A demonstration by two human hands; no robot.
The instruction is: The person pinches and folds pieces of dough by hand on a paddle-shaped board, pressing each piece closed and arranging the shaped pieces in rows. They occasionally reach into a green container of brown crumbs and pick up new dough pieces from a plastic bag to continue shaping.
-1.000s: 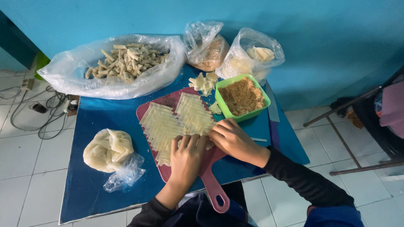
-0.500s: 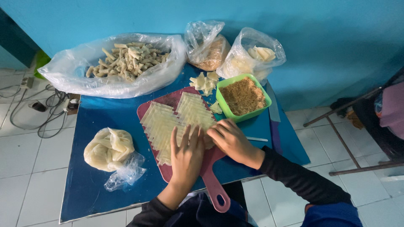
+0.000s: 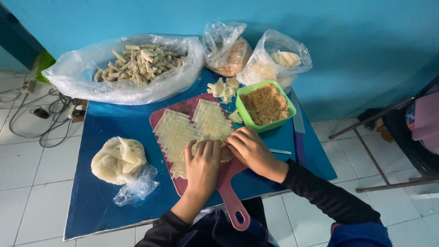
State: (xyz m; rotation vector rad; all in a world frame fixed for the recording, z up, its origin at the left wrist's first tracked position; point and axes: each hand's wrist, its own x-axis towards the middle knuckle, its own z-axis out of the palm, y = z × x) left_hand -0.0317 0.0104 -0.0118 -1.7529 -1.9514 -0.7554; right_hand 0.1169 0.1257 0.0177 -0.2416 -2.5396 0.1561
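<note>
Head view only: both hands sit on the pink cutting board (image 3: 183, 110) near the front middle of the blue tabletop (image 3: 114, 128), board handle pointing toward the person. Left hand (image 3: 202, 161) lies palm-down, fingers side by side and fairly flat, pressing on a pale wrapper piece (image 3: 225, 153) at the board's near edge; grip is not closed around anything. Right hand (image 3: 249, 148) is touching the left, fingers curled down onto the same piece; can't tell whether the fingertips actually pinch it, they're hidden under the knuckles. Rows of thin pale wrapper squares (image 3: 192, 128) overlap across the board, just beyond the hands. Containers: green square bowl (image 3: 243, 114) just right of the board, touching its edge, filled with brown crumbly filling (image 3: 265, 105). Large clear plastic bag (image 3: 82, 82) at back left, open, holding a heap of rolled pale sticks (image 3: 137, 61). Small clear bag (image 3: 219, 41) at back middle with brown contents, looks like the same crumbly stuff. Another clear bag (image 3: 270, 55) at back right with stacked pale sheets (image 3: 286, 58). Knotted bag (image 3: 116, 160) at front left holds pale sheets too, with a crumpled empty bit of plastic (image 3: 137, 187) beside it. Loose wrapper scraps (image 3: 222, 88) lie between the board and the back bags. Floor left of the tabletop: cables (image 3: 41, 119).
</note>
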